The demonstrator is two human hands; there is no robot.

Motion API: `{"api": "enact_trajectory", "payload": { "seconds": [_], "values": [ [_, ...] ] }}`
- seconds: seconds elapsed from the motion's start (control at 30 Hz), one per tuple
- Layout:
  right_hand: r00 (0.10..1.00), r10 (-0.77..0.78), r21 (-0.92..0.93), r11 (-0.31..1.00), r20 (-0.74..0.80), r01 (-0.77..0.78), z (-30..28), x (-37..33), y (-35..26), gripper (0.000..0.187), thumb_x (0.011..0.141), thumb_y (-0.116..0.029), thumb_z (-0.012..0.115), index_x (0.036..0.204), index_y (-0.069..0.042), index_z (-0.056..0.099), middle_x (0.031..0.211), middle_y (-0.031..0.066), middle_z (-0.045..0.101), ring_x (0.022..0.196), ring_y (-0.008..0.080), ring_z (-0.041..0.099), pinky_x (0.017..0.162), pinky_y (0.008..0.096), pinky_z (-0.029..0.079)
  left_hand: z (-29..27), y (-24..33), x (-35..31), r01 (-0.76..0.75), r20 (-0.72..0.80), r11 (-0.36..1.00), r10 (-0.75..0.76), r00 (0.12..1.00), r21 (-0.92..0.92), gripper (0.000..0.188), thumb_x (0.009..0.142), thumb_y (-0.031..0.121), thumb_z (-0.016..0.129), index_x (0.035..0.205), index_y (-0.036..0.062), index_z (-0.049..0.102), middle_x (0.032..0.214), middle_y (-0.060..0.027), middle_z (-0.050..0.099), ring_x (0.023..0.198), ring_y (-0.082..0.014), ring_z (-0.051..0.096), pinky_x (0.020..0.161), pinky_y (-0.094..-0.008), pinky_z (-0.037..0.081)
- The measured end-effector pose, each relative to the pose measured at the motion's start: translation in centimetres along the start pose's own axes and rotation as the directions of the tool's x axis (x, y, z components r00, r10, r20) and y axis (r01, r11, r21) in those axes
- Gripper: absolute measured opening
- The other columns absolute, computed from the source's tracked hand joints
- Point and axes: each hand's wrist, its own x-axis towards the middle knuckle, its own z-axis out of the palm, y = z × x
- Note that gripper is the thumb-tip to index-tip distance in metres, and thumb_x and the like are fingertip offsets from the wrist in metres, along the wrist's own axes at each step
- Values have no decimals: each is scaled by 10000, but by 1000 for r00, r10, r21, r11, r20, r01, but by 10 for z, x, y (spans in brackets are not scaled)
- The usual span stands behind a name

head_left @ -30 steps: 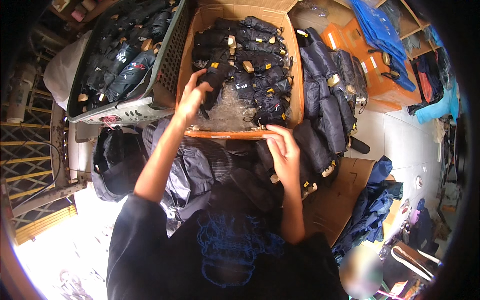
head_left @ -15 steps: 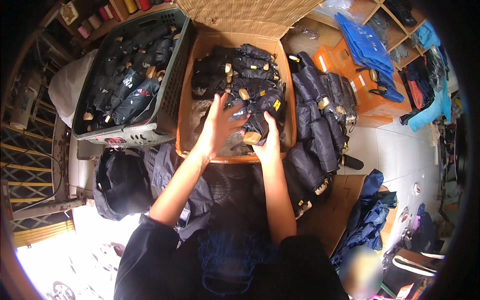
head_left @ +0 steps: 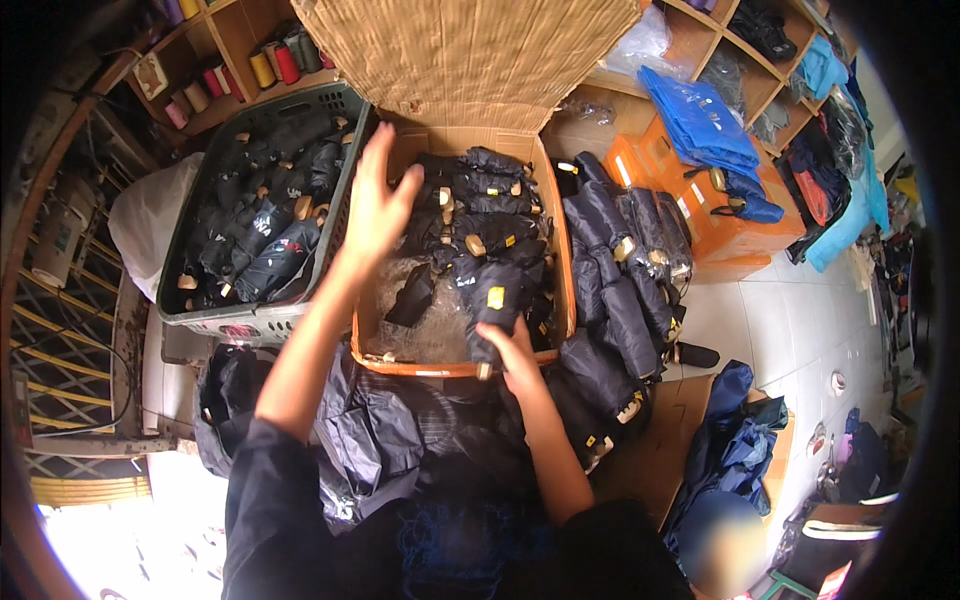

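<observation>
A folded black umbrella (head_left: 489, 322) with a yellow label is in my right hand (head_left: 513, 357), thumb across it, at the near side of an open cardboard box (head_left: 562, 210). My left hand (head_left: 377, 205) is raised, fingers apart and holding nothing, in front of the rim between the box and a dark green plastic basket (head_left: 272, 318). In the box lie rows of folded black umbrellas (head_left: 494, 203) with light wooden handle ends and a crumpled clear plastic bag (head_left: 432, 330). More folded umbrellas (head_left: 270, 258) fill the basket.
Right of the box, dark umbrellas (head_left: 608, 285) lie stacked beside an orange carton (head_left: 720, 225) with a blue plastic package (head_left: 700, 120) on top. Thread spools (head_left: 285, 62) stand on shelves behind the basket. Dark fabric (head_left: 365, 425) lies near me, blue fabric (head_left: 725, 440) at right.
My left hand has moved up and left, away from the umbrella. My right hand has brought the umbrella lower, toward the box's near edge. The view has tilted upward slightly.
</observation>
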Motion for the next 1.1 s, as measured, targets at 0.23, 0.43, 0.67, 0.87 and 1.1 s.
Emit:
{"api": "enact_trajectory", "payload": {
  "seconds": [0.23, 0.43, 0.67, 0.87, 1.1],
  "values": [
    [998, 2, -346, 938, 56, 18, -1, 5, 13, 717, 704, -154, 796, 1304, 25, 448, 1131, 132, 609, 1009, 209, 600, 862, 322, 477, 21, -37, 163, -153, 245, 815, 13, 969, 559, 845, 806, 318, 654, 1505, 173, 202, 1561, -129, 197, 1411, -406, 212, 1043, -626, 325],
    [997, 0, -441, 897, 80, 35, -4, -1, 7, 598, 711, -259, 788, 1183, -21, 510, 1013, 150, 663, 933, 252, 653, 816, 359, 492, 24, -68, 213, -226, 337, 662, -42, 941, 715, 830, 825, 306, 635, 1512, 247, 173, 1567, -92, 200, 1423, -373, 206, 1025, -659, 323],
    [990, -1, -415, 908, 139, 60, -6, -1, 16, 601, 736, -269, 773, 1213, -26, 499, 1024, 146, 659, 935, 255, 651, 841, 374, 494, 32, -92, 250, -201, 379, 626, -163, 911, 753, 861, 826, 335, 639, 1516, 245, 132, 1579, -61, 157, 1435, -358, 171, 1037, -663, 320],
    [985, 103, -472, 881, 136, -27, -2, -2, -7, 634, 736, -270, 773, 1245, -24, 485, 1064, 150, 649, 965, 258, 644, 857, 390, 491, 55, -122, 273, -152, 375, 735, -148, 915, 661, 866, 821, 335, 641, 1518, 271, 131, 1584, -58, 144, 1443, -360, 141, 1045, -683, 275],
    [981, 157, -430, 898, 117, -92, -4, 0, -3, 693, 721, -278, 800, 1269, -9, 471, 1121, 171, 628, 1024, 270, 619, 887, 391, 477, 77, -138, 289, -78, 353, 766, -202, 914, 638, 906, 800, 359, 645, 1521, 200, 120, 1548, -112, 242, 1428, -386, 174, 1119, -542, 274]
  ]
}}
